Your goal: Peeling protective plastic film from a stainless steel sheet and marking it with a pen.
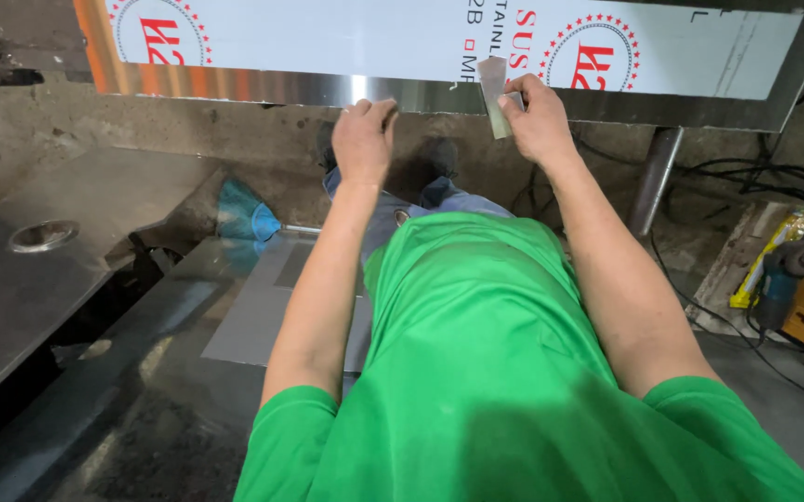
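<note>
Concrete floor [235, 130] below, broom [244, 218] and grinder [788, 274] aside; left hand [363, 139] curls on steel sheet [402, 56], right hand [534, 116] pinches metal strip [493, 93].

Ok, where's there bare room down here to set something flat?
The grey sheet on the floor, between the blue broom head and the left arm, lies bare. The dark metal panel around its round hole is bare too. The right is crowded: grinder, cables.
</note>
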